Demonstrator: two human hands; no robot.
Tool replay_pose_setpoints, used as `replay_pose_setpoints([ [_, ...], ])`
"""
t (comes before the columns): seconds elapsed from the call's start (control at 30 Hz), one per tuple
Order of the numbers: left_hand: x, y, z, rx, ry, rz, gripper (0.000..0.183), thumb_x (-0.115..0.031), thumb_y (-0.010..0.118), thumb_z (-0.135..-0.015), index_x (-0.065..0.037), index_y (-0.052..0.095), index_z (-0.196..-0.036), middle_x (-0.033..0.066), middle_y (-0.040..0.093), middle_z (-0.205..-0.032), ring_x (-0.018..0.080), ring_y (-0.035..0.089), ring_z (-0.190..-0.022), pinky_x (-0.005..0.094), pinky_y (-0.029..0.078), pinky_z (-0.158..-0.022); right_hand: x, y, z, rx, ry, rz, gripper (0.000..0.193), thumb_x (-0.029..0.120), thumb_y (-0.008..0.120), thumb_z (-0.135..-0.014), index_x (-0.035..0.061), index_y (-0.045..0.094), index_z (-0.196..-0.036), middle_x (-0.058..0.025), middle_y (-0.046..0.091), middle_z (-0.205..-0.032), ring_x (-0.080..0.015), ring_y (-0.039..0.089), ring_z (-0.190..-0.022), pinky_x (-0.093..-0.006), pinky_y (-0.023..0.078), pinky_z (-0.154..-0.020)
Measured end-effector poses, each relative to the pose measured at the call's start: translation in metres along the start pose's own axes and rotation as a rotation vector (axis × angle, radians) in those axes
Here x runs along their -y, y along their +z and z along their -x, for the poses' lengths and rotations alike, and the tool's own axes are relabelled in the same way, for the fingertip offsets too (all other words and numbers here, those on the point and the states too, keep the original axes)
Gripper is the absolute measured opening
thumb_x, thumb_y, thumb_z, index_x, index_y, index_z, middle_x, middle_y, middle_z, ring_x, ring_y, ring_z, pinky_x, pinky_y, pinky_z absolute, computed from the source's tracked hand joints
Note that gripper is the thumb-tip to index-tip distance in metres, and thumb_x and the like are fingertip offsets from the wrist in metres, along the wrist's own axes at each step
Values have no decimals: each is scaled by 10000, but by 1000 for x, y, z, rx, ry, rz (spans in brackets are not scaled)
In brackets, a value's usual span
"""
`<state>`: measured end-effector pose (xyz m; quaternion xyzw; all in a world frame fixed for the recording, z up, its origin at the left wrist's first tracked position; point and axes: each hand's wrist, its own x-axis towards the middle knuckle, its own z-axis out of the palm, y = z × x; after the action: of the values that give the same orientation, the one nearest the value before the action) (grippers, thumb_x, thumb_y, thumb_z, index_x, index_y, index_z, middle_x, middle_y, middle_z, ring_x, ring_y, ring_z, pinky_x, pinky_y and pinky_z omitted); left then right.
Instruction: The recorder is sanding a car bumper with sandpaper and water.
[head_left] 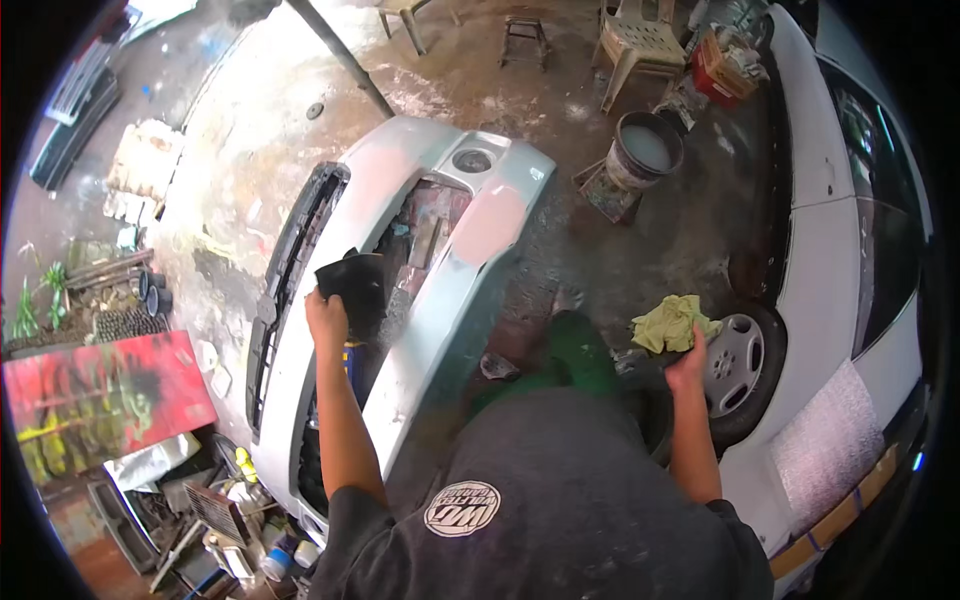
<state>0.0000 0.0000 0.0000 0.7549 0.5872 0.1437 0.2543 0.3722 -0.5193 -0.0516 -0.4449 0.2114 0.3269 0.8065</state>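
Observation:
A car bumper point(425, 335), pale grey-white with pinkish patches, stretches out in front of me and to my left. Over its opening, my left hand point(327, 312) pinches a thin black sheet point(354, 288) that looks like sandpaper; its lower part blends into the dark gap behind. Whether the sheet touches the bumper, I cannot tell. My right hand point(687, 368) is out to the right, closed on a crumpled yellow-green cloth point(670, 324). The cloth hangs apart from the bumper, near a car wheel point(735, 365). The fingers under the cloth are partly hidden.
A bucket of cloudy liquid point(645, 150) stands on a low stand beyond the bumper. Farther back are a plastic chair point(640, 45) and a small stool point(523, 42). A white car point(810, 240) lines the right side. Clutter and a red painted panel point(150, 385) lie left.

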Motion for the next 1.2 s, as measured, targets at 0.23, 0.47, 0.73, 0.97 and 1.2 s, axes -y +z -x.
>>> replay_pose_setpoints([
  [0.23,-154,9,-8,-48,94,431,389,-80,536,-868,60,646,-1213,147,715,-1073,236,657,-978,342,490,-910,68,-13,-65,-44,-110,-130,498,357,564,-1005,46,544,-1394,-104,617,-1366,-285,585,-1257,-449,437,-1092],
  [0.47,-404,203,-37,350,87,791,405,-40,566,-865,43,609,-1259,99,676,-1129,196,630,-1009,312,477,-928,128,-24,-185,-76,16,-222,491,343,589,-995,44,549,-1382,-99,630,-1349,-270,599,-1244,-422,452,-1082],
  [0.73,-652,547,-109,714,93,929,346,-35,588,-870,23,615,-1209,76,663,-1099,166,606,-990,301,468,-894,192,-75,-306,-309,189,-247,444,335,600,-991,71,569,-1347,-83,662,-1262,-256,646,-1158,-429,501,-1025],
  [0.97,-718,771,-135,704,21,528,305,-27,604,-840,26,625,-1139,72,660,-942,163,613,-804,323,501,-771,233,-130,-321,-495,124,-222,486,336,603,-992,31,542,-1365,-98,641,-1292,-266,632,-1180,-431,498,-1032],
  [1.2,-663,844,-175,627,-286,333,403,-85,669,-877,51,591,-1249,159,658,-1137,268,627,-1049,346,473,-952,248,-112,-355,-391,211,-218,530,304,605,-981,25,482,-1415,-118,603,-1348,-269,619,-1206,-427,488,-1050],
])
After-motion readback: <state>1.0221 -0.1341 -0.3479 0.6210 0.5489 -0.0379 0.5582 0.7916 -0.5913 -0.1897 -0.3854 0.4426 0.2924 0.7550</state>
